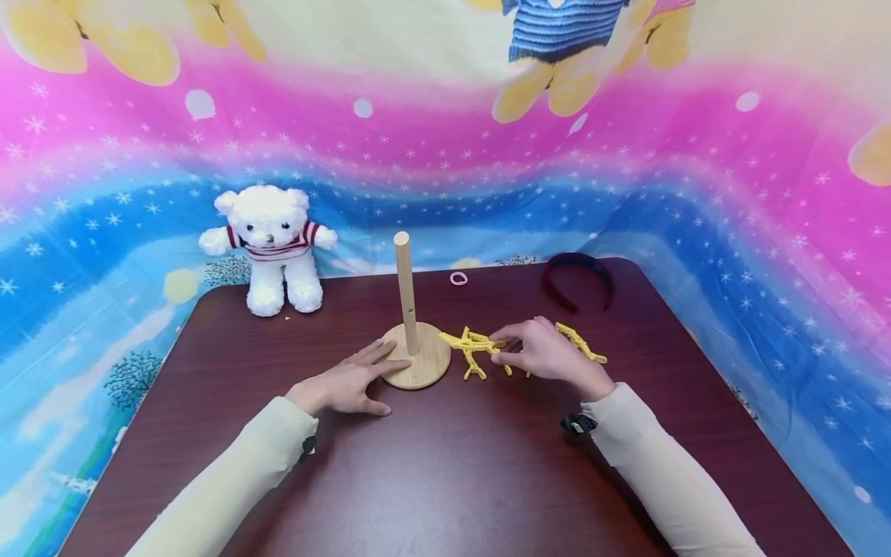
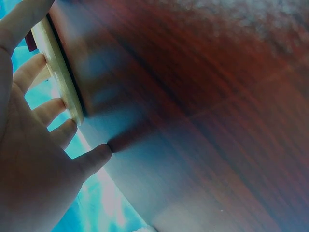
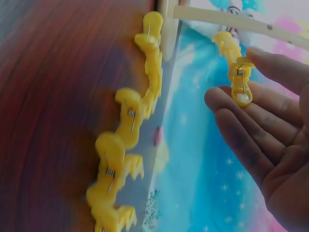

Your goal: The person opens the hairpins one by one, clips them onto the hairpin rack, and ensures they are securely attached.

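A round wooden base (image 1: 435,367) with an upright wooden post (image 1: 405,294) stands mid-table. My left hand (image 1: 339,387) rests on the left part of this base, fingers spread and fairly straight; the left wrist view shows its fingertips at the base's rim (image 2: 60,67). To the right of the base, my right hand (image 1: 546,352) pinches a yellow clothespin (image 3: 237,72) between thumb and fingers, its metal spring visible. Several more yellow clothespins (image 1: 473,343) lie just beside the base, and others (image 1: 581,344) show beyond the right hand, which partly hides them.
A white teddy bear (image 1: 273,240) in a striped shirt sits at the back left of the dark wooden table (image 1: 445,480). Toward the back edge lie a pink hair tie (image 1: 458,278) and a dark red headband (image 1: 581,259). A patterned cloth (image 1: 445,166) hangs around the table.
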### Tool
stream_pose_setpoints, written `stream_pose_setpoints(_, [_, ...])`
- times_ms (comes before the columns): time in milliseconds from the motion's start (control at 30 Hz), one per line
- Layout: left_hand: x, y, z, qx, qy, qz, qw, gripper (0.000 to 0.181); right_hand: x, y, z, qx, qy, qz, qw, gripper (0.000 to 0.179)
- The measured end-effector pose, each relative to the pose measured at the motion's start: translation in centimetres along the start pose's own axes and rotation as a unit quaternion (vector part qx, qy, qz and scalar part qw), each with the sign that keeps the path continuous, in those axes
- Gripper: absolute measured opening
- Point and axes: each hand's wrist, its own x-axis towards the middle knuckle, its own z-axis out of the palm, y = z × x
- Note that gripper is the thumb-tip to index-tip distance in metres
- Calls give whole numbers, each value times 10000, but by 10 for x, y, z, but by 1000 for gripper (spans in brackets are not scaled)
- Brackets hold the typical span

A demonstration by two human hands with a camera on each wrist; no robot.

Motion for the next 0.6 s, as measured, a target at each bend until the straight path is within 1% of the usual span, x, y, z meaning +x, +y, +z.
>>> stream_pose_setpoints(100, [0, -1, 1, -23, 30, 23, 10000, 84, 5, -4, 4, -45, 9, -132, 9999, 31])
stream_pose_setpoints(233, [0, 0, 1, -36, 68, 73, 9999, 84, 12, -8, 10, -116, 68, -326, 9994, 26])
stream_pose_setpoints(367, [0, 1, 0, -36, 1, 8, 10000, 84, 19, -12, 15, -82, 92, -414, 9991, 23])
stream_pose_setpoints(600, [0, 1, 0, 3, 0, -4, 10000, 84, 30, -19, 23, -301, 273, -669, 9969, 18])
